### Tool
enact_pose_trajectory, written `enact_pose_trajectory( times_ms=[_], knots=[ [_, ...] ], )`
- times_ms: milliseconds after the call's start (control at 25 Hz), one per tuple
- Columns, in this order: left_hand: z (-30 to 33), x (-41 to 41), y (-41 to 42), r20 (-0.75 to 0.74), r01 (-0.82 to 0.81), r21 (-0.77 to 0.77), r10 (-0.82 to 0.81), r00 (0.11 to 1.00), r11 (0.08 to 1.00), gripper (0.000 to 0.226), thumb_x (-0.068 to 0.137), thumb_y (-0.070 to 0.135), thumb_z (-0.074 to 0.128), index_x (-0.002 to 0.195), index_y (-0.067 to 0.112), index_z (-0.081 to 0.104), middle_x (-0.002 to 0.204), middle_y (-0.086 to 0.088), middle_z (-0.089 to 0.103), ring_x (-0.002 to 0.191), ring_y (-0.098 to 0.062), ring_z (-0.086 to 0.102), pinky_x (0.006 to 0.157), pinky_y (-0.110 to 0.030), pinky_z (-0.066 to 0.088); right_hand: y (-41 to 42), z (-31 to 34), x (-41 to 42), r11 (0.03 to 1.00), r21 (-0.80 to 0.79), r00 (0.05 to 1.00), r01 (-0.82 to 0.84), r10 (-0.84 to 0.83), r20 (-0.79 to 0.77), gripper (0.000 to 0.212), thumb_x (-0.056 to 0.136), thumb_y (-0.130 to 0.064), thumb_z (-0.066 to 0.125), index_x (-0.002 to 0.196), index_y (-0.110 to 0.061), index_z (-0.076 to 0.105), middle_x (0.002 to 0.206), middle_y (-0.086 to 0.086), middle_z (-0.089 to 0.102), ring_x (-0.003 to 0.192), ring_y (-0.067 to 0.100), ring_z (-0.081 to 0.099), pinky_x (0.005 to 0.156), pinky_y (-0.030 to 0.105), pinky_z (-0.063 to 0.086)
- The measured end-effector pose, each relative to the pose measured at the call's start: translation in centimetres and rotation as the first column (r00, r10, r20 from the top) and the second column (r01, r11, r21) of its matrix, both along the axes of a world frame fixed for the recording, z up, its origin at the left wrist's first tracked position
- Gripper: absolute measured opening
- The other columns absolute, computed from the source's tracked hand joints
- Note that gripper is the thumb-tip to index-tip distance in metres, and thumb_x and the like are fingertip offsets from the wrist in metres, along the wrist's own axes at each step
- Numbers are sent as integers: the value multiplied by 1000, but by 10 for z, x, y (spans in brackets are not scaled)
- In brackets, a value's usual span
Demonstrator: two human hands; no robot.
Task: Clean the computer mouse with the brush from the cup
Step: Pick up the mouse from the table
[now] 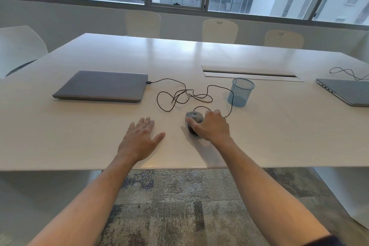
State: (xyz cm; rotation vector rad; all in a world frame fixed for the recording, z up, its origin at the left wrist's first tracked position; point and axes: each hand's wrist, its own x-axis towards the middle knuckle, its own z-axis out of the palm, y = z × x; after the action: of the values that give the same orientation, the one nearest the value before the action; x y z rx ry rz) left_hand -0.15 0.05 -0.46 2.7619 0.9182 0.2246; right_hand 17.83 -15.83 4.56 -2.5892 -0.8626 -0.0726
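Note:
A dark grey wired computer mouse (194, 117) lies on the white table (79, 136) near its front edge. My right hand (212, 127) covers the mouse's right side and grips it, thumb along its left flank. The mouse's black cable (175, 96) loops across the table to a closed grey laptop (101, 86). A blue mesh cup (241, 92) stands upright just behind and to the right of the mouse; no brush shows in it. My left hand (139, 138) rests flat on the table with fingers spread, left of the mouse, holding nothing.
A second closed laptop (345, 91) with its own cable lies at the right edge. A cable slot (249, 73) is set into the table behind the cup. Several chairs stand along the far side and at the left. Patterned carpet lies below the table's front edge.

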Motion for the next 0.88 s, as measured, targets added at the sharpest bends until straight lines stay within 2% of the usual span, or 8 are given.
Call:
enact_pose_trajectory(
  times_ms=[120, 240, 320, 440, 560, 680, 760, 880],
  knots=[
    [2, 0, -1, 5, -2, -2, 2, 1000, 1000, 79, 100, 66, 29, 160, 14, 22, 170, -4, 17, 157, -17, 10, 128, -42, 6, 1, -4, -6, 999, -33, 1000, 4, -3, 26, 81, 75, -80, 60, 114, -9, 67, 116, 15, 60, 104, 34, 67, 77, 36, 48],
    [1, -1, -2, 20, 0, 1, 0, 1000, 1000, 78, 101, 65, 30, 159, 14, 23, 169, -5, 18, 157, -18, 11, 128, -42, 7, 1, -7, -10, 997, -65, 999, 38, -36, 41, 85, 72, -79, 62, 119, -9, 65, 118, 14, 60, 104, 33, 67, 81, 37, 51],
    [2, -1, -2, 30, 1, -5, -1, 1000, 1000, 77, 101, 63, 31, 159, 13, 24, 169, -5, 20, 157, -18, 12, 128, -42, 7, 2, -7, -11, 994, -89, 998, 56, -53, 39, 84, 72, -78, 61, 121, -9, 65, 119, 15, 61, 105, 33, 66, 82, 38, 50],
    [6, -3, -7, 67, 5, -13, -4, 998, 1000, 72, 103, 58, 38, 157, 11, 31, 167, -8, 25, 157, -20, 15, 128, -42, 9, 2, -6, -13, 993, -100, 996, 66, -60, 61, 81, 73, -76, 59, 117, -8, 66, 116, 15, 62, 102, 33, 66, 73, 35, 43],
    [11, -5, -21, 262, 10, -61, 6, 965, 998, 57, 103, 43, 52, 148, 8, 47, 162, -10, 38, 154, -24, 26, 125, -42, 18, -2, -8, -20, 995, -62, 994, 72, -67, 82, 78, 70, -74, 57, 111, -8, 68, 108, 12, 61, 95, 32, 66, 68, 34, 37],
    [18, 4, -46, 502, 37, -360, 160, 850, 932, 42, 102, 24, 60, 140, 8, 57, 149, -11, 54, 136, -20, 50, 111, -33, 37, -8, -7, -25, 997, -39, 993, 71, -67, 100, 78, 68, -73, 54, 107, -7, 68, 104, 12, 61, 92, 32, 66, 66, 33, 37],
    [20, 14, -61, 512, 142, -547, 196, 836, 825, 55, 96, 12, 67, 147, 7, 47, 151, -13, 52, 130, -16, 52, 103, -26, 40, -11, -4, -30, 998, -21, 992, 64, -61, 114, 77, 67, -72, 52, 105, -7, 69, 103, 12, 62, 91, 32, 66, 65, 33, 36],
    [20, 30, -73, 436, 268, -588, 20, 900, 763, 113, 80, 9, 86, 160, 7, 7, 163, -16, 26, 146, -26, 36, 113, -32, 37, -17, 1, -37, 999, 22, 990, 42, -44, 135, 76, 69, -72, 53, 103, -6, 70, 101, 12, 63, 89, 32, 67, 63, 32, 35]
  ],
)
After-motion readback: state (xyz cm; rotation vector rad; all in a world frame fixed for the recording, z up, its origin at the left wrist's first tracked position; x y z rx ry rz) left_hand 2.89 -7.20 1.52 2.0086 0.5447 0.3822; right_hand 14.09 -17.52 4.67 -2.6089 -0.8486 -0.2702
